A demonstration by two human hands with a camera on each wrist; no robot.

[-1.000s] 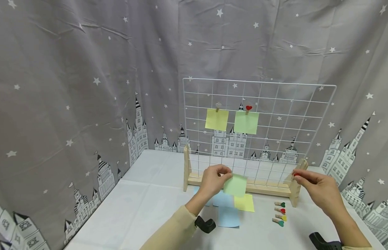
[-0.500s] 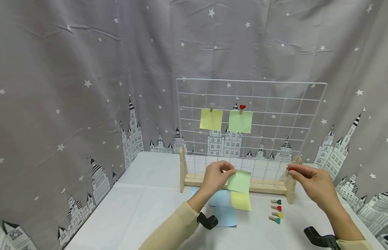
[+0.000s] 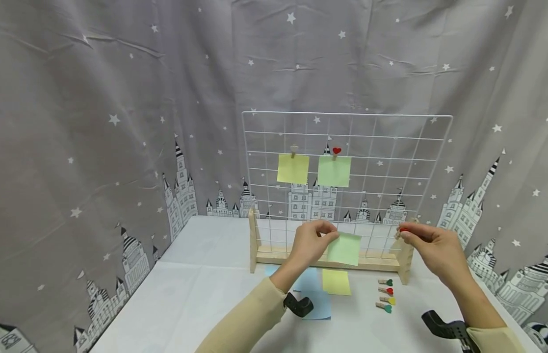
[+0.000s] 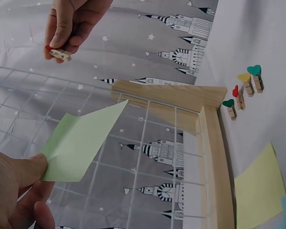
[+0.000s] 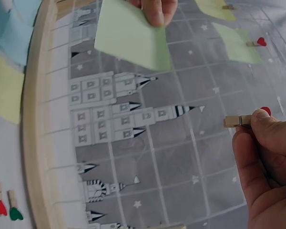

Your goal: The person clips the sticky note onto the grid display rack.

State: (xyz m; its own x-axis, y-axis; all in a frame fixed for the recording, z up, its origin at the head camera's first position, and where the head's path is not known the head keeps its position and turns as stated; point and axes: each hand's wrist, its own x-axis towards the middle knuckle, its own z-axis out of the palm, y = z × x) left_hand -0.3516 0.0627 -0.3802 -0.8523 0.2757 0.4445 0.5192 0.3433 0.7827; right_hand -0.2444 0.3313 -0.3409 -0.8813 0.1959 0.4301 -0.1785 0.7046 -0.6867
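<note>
My left hand [image 3: 312, 242] pinches a green sticky note [image 3: 344, 249] by its left edge, in front of the lower part of a white wire grid [image 3: 390, 169]. In the left wrist view the note [image 4: 86, 143] tilts, its far corner raised. A small wooden clothespin [image 5: 237, 120] with a red heart is pinched between thumb and fingers of my right hand [image 3: 439, 247], near the grid's right end. Its wooden tip points away from the fingers. Two notes hang clipped on the grid: a yellow note [image 3: 293, 169] under a pale heart and a green note [image 3: 334, 171] under a red heart.
A wooden base [image 3: 326, 261] holds the grid upright on the white table [image 3: 203, 289]. Before it lie a yellow note [image 3: 337, 282] and several blue notes [image 3: 315, 305]. Several heart clothespins [image 3: 384, 291] are lined up at the right. A grey curtain [image 3: 123, 147] hangs behind.
The left hand has moved up and a little right with the green note, away from the notes on the table. The right hand keeps its clothespin, slightly higher. The whole view has shifted.
</note>
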